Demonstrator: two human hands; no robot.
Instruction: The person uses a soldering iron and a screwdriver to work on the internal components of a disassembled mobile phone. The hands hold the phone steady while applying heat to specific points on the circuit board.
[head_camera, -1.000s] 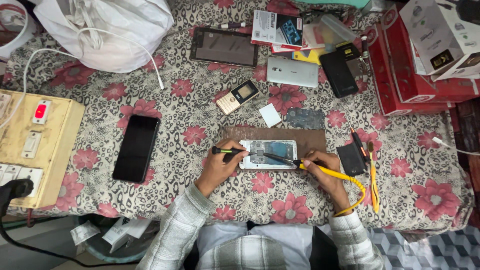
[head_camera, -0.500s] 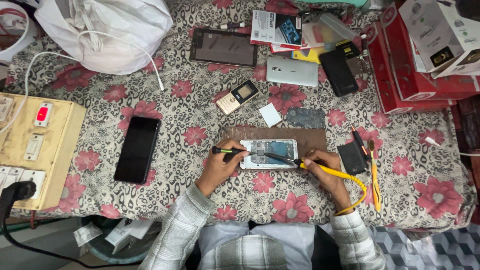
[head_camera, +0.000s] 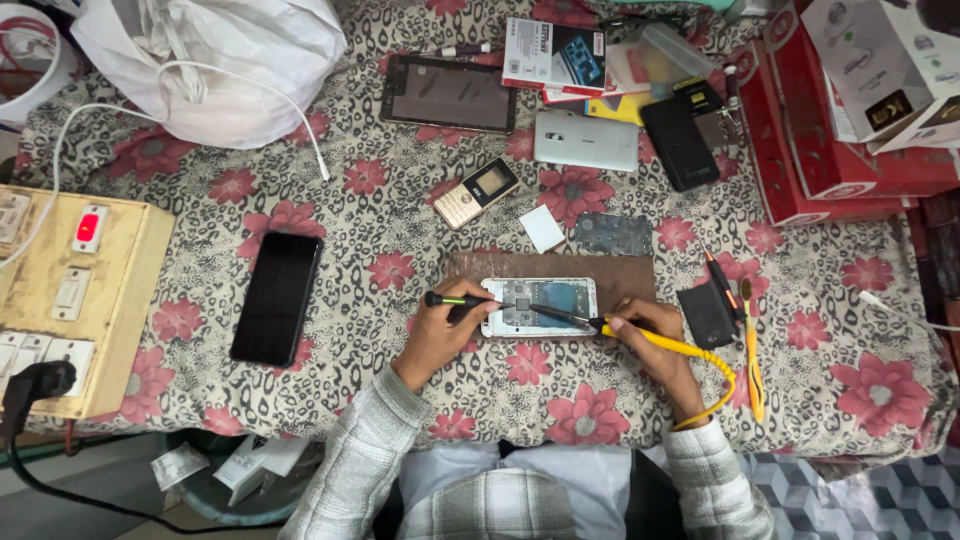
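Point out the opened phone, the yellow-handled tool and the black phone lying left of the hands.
Opened phone (head_camera: 545, 306), head view, on its exposed inner middle.
Yellow-handled tool (head_camera: 660, 343), head view, on the yellow handle.
Black phone (head_camera: 277, 297), head view, on its dark screen.

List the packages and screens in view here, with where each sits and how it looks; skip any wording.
Opened phone: centre, on a brown mat, under both tools; white frame.
Black phone: left of centre, dark screen.
Tablet: top centre, dark screen.
Gold keypad phone: above the mat, small grey screen.
Red boxes: top right, stacked.
White boxes: on the red ones.
Flat printed pack: top centre, white and black.
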